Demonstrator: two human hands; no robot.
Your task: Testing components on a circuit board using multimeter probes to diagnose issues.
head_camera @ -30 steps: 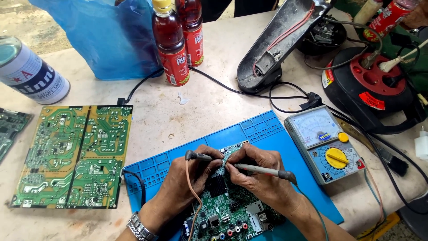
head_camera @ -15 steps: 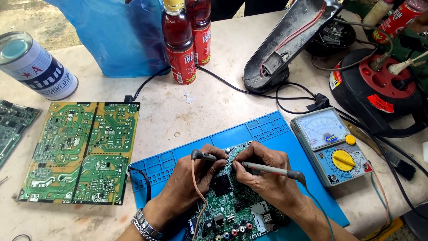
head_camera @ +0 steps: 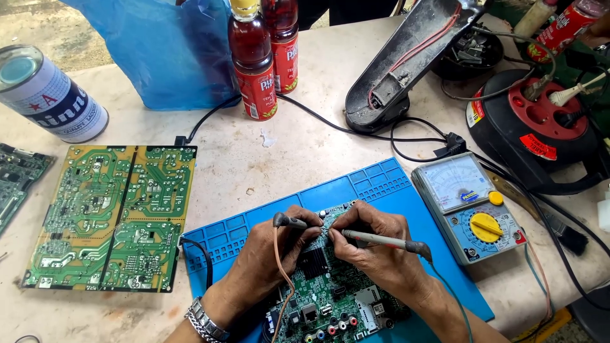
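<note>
Left hand (head_camera: 270,254): fingers curled shut round a grey test probe (head_camera: 289,221) with a brownish lead running back over the wrist; tip aimed at the upper edge of the board.
Right hand (head_camera: 375,251): fingers pinched closed on a second probe (head_camera: 378,239), held like a pen, blue-green lead trailing off to the right.
Circuit board (head_camera: 324,298): dark green, lies flat on the blue mat directly beneath both hands; its top edge sits between the two sets of fingertips, which nearly meet there. Exact contact of the probe tips with the board: cannot tell, fingers hide it.
Blue mat (head_camera: 375,187): on the table, under the board.
Meter (head_camera: 470,206): analogue, yellow dial, just right of the mat.
Large green board (head_camera: 111,216): solder side up, left of the mat, apart from the hands.
Behind: two red bottles (head_camera: 254,63), a tin can (head_camera: 47,95), a blue plastic bag (head_camera: 165,51).
</note>
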